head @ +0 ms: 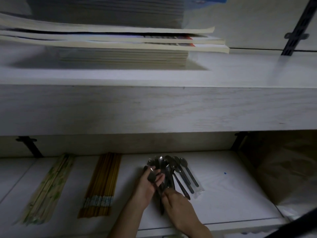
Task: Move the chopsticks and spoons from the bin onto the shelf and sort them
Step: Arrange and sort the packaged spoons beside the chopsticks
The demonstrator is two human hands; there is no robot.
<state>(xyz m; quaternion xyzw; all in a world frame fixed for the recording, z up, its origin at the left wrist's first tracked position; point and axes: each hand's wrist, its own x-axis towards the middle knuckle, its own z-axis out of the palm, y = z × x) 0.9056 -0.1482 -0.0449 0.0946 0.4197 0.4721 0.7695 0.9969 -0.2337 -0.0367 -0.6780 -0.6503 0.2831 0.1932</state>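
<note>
Spoons [169, 170] in both hands [155, 189] mid-shelf [231, 194]

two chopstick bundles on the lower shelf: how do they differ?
The left chopsticks are pale with a green pattern; the yellow chopsticks are darker amber with a light patterned band near the close end. The left chopsticks lie more slanted, the yellow chopsticks straighter. Both lie flat in a tidy row on the shelf, untouched by either hand.

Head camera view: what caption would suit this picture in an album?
Both hands, left and right, gather spoons beside two sorted chopstick bundles on a shelf.
</note>
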